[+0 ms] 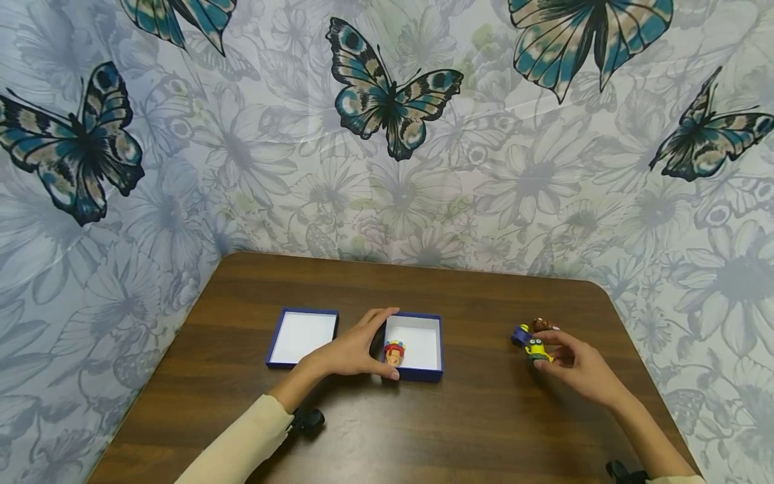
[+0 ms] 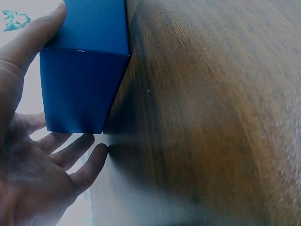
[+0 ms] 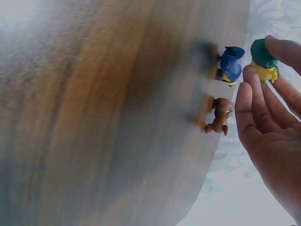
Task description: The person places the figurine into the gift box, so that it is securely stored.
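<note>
The left hand (image 1: pixel 353 353) holds the blue box (image 1: pixel 417 323) mid-counter, and the right hand (image 1: pixel 574 366) pinches the little yellow toy (image 1: pixel 535 349) so lightly it could slip and roll away.

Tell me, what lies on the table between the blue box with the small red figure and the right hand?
Nothing: the head view shows only bare brown wooden table between the blue box and the right hand.

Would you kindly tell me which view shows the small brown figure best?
The right wrist view: the brown figure stands unobstructed on the table's edge. The head view shows only a sliver behind the right hand; the left wrist view shows nothing.
</note>
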